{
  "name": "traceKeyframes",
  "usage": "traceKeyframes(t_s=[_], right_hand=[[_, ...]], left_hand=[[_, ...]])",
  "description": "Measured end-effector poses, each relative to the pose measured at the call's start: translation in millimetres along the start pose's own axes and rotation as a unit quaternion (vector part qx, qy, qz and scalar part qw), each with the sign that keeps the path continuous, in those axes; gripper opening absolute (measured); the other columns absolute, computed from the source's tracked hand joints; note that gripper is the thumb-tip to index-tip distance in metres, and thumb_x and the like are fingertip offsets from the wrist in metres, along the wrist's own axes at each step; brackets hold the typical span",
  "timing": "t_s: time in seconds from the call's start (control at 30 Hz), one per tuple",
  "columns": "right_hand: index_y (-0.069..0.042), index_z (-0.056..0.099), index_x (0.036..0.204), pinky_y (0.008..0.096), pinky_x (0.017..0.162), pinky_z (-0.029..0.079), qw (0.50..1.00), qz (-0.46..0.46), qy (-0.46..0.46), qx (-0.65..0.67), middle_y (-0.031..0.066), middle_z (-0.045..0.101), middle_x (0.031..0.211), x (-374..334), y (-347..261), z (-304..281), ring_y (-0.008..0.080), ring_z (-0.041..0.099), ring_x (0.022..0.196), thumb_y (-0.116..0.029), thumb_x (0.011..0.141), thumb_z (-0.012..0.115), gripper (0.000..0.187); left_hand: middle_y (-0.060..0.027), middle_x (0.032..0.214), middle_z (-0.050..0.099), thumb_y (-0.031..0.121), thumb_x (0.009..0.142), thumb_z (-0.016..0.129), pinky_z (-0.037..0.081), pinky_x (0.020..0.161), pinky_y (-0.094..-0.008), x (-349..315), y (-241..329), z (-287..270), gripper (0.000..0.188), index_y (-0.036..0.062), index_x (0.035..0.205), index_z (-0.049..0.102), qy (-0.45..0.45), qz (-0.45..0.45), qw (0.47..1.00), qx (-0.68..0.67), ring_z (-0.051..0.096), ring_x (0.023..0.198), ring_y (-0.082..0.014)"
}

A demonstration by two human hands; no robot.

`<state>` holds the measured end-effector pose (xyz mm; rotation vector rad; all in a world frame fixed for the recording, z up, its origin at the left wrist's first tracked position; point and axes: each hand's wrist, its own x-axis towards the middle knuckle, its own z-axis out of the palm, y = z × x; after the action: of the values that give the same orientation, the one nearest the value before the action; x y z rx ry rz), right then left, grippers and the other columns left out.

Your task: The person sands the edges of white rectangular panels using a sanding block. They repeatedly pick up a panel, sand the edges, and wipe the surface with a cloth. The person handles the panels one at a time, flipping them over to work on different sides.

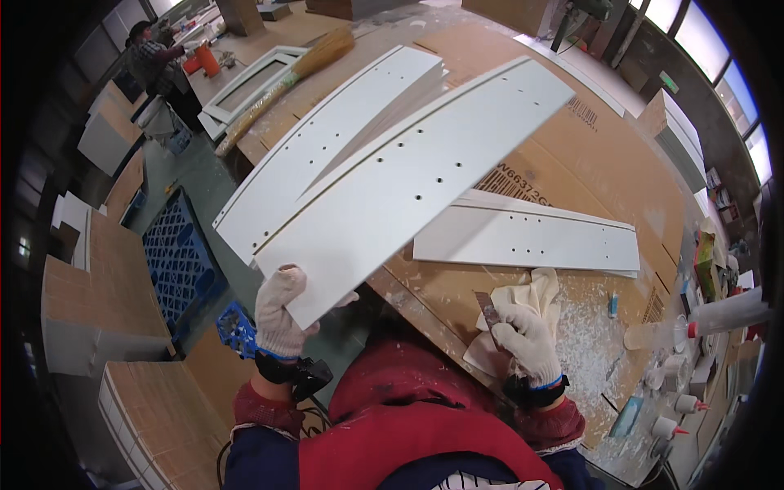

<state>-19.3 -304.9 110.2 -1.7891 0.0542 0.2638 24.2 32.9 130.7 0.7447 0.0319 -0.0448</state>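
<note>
I see a cardboard-covered surface point(572, 155) dusted white. My left hand point(279, 314) grips the near end of a long white board point(408, 184); my right hand point(527, 343) pinches a small scraper point(488, 309) over a rag point(523, 298).

Bright daylight from right windows point(719, 49), fisheye-bent edges, sharp centre

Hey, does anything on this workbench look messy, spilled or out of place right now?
Yes. White powdery debris is scattered over the cardboard-covered bench by the right hand, which holds a small scraper and a crumpled cloth. The white panel in the left hand overhangs the bench edge.
</note>
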Motion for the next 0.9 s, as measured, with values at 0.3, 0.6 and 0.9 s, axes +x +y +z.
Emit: traceKeyframes(t_s=[0.3, 0.6, 0.9], right_hand=[[-0.003, 0.053, 0.071, 0.0225, 0.053, 0.034, 1.000, -0.019, -0.024, -0.002, -0.0040, 0.044, 0.062, -3, -7, -6, 0.0041, 0.041, 0.060, -0.010, 0.087, 0.056, 0.018], [0.000, 0.062, 0.073, 0.0261, 0.052, 0.035, 1.000, 0.002, 0.002, 0.001, 0.0021, 0.049, 0.062, -1, 12, -11, 0.0092, 0.045, 0.058, -0.010, 0.080, 0.056, 0.014], [0.000, 0.064, 0.080, 0.0247, 0.053, 0.036, 1.000, 0.003, 0.018, -0.005, 0.0006, 0.051, 0.066, 1, 36, -15, 0.0065, 0.045, 0.058, -0.012, 0.083, 0.057, 0.014]], left_hand=[[-0.0211, 0.117, 0.058, 0.013, 0.093, 0.054, 0.059, 0.079, -0.0556, 59, 49, -41, 0.037, -0.0019, 0.126, 0.047, 0.008, 0.092, 0.995, 0.022, 0.062, 0.106, -0.0353], [-0.0173, 0.119, 0.058, 0.019, 0.093, 0.058, 0.060, 0.074, -0.0511, 65, 62, -47, 0.039, 0.0024, 0.127, 0.048, 0.175, 0.046, 0.980, 0.082, 0.063, 0.104, -0.0330], [-0.0049, 0.078, 0.054, 0.023, 0.095, 0.055, 0.043, 0.041, -0.0248, 33, 114, -60, 0.015, 0.0074, 0.096, 0.053, 0.146, -0.111, 0.978, 0.102, 0.056, 0.062, -0.0178]])
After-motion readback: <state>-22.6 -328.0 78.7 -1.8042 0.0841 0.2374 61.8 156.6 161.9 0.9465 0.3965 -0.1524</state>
